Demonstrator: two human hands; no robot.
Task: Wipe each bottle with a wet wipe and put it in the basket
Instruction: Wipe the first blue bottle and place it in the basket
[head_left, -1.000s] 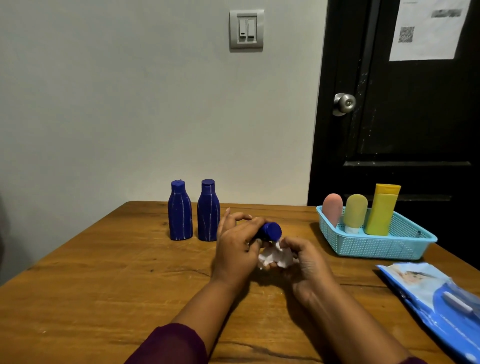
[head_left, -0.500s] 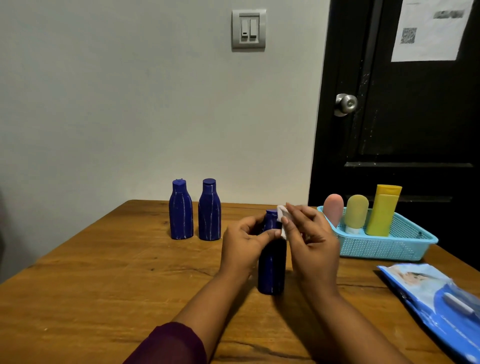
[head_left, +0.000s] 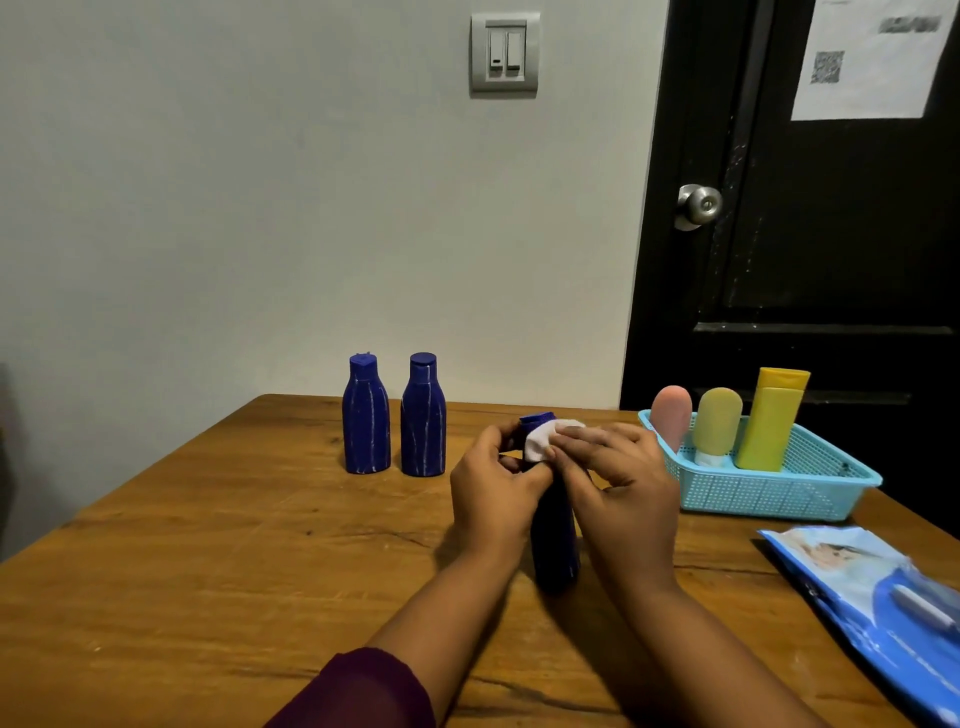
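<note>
A dark blue bottle (head_left: 556, 545) stands upright on the wooden table (head_left: 234, 545) between my hands. My left hand (head_left: 493, 488) grips its upper part from the left. With my right hand (head_left: 618, 483) I pinch a white wet wipe (head_left: 540, 441) against the bottle's neck and cap. Two more blue bottles (head_left: 366, 415) (head_left: 423, 415) stand side by side at the back of the table. A light blue basket (head_left: 769, 491) at the right holds a pink bottle (head_left: 671, 415), a pale yellow-green bottle (head_left: 717, 423) and a taller yellow bottle (head_left: 771, 418).
A blue pack of wet wipes (head_left: 872, 597) lies at the table's right front edge. Behind the basket is a black door (head_left: 810, 234) with a metal knob (head_left: 698, 205). A grey wall with a light switch (head_left: 504, 52) backs the table.
The bottle went from tilted in my hands to standing upright on the table. My right hand brought the wipe up from below to the bottle's neck and cap.
</note>
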